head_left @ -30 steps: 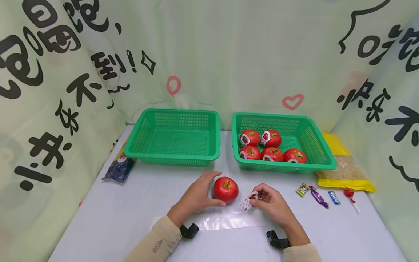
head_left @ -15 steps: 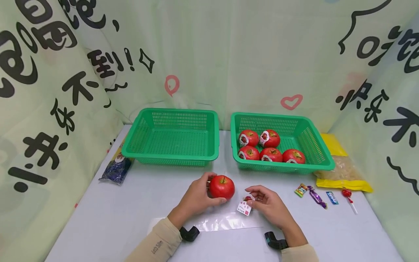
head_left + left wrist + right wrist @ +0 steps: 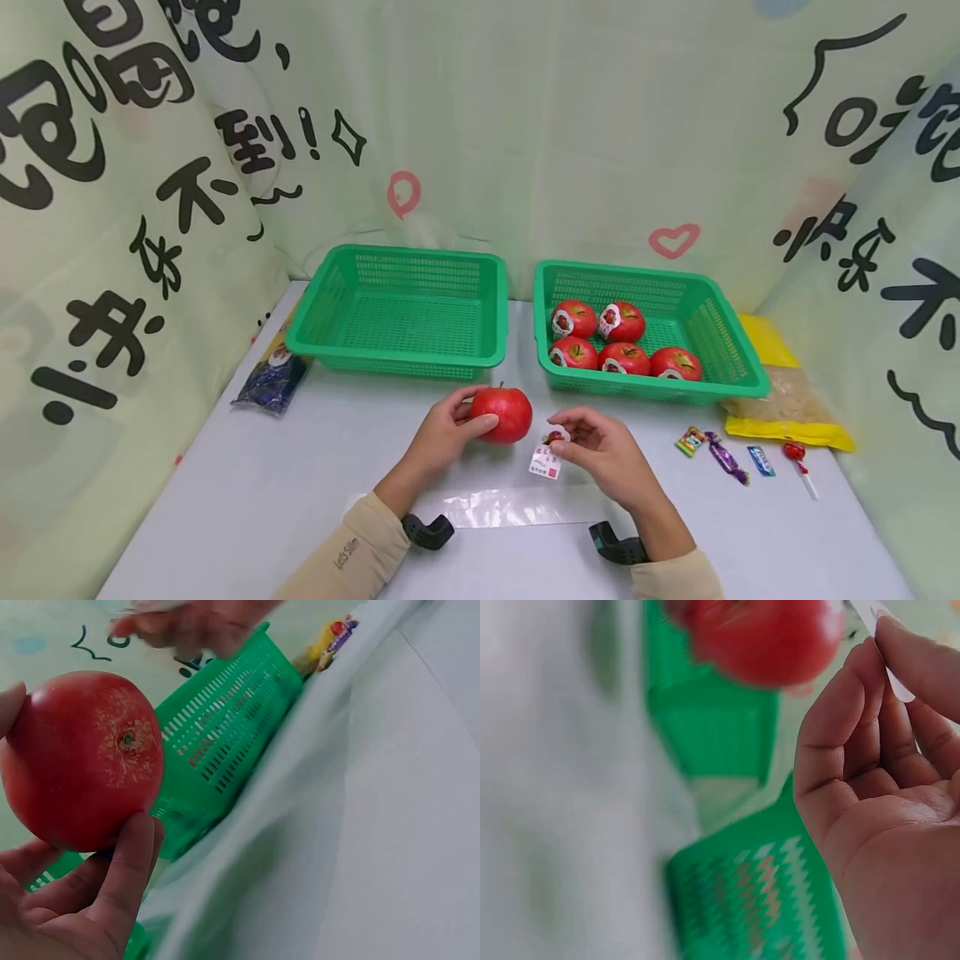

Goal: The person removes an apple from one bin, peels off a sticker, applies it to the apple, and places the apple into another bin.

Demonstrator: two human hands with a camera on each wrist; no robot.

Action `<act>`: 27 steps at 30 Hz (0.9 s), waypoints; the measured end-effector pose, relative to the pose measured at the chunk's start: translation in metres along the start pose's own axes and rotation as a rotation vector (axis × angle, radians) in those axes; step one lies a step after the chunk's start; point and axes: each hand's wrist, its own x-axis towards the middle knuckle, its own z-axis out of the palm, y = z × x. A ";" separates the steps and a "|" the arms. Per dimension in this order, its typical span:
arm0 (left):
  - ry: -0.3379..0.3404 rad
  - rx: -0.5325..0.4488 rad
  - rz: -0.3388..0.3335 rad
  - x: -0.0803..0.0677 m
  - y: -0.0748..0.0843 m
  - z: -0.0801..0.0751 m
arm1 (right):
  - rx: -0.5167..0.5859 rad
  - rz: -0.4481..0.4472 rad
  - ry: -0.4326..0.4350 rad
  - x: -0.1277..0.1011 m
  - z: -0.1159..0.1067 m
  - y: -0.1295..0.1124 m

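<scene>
The left hand point(image 3: 442, 433) grips a red apple point(image 3: 502, 414), its fingers point(image 3: 127, 862) and thumb curled round the fruit and lifting it just clear of the bench point(image 3: 262, 500). In the left wrist view the apple's underside faces the camera, with the thumb under it and a fingertip at its top left edge.

The right hand point(image 3: 600, 450) sits just right of the apple, apart from it, pinching a small white sticker point(image 3: 547, 461) between thumb and curled fingers point(image 3: 855, 727). The sticker hangs down from the fingertips, with a red picture at its top.

Behind the hands stand 2 green baskets side by side. The left basket point(image 3: 397, 358) has nothing showing inside. The right basket point(image 3: 720, 333) holds 5 red apples point(image 3: 622, 358), several with white stickers on them.

A clear plastic sheet point(image 3: 517, 504) lies flat on the bench between the wrists. Right of the right hand, a few wrapped sweets point(image 3: 723, 457) and a red lollipop point(image 3: 797, 457) lie near a yellow bag point(image 3: 787, 417). A dark blue packet point(image 3: 273, 379) rests by the left basket's front corner.
</scene>
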 end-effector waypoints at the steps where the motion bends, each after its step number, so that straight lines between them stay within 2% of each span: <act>1: 0.001 -0.001 -0.003 0.000 -0.001 -0.001 | 0.001 -0.021 -0.009 0.005 0.003 -0.005; 6: -0.025 -0.008 -0.019 -0.003 -0.007 -0.003 | 0.003 -0.075 -0.049 0.025 0.019 -0.023; 12: -0.061 -0.024 -0.010 -0.002 -0.008 -0.001 | 0.004 -0.075 -0.053 0.033 0.027 -0.024; 19: -0.063 0.025 0.017 -0.003 -0.006 0.001 | -0.085 -0.052 -0.005 0.032 0.032 -0.017; 27: -0.065 0.064 0.066 0.000 -0.008 0.000 | -0.232 -0.044 0.076 0.030 0.037 -0.023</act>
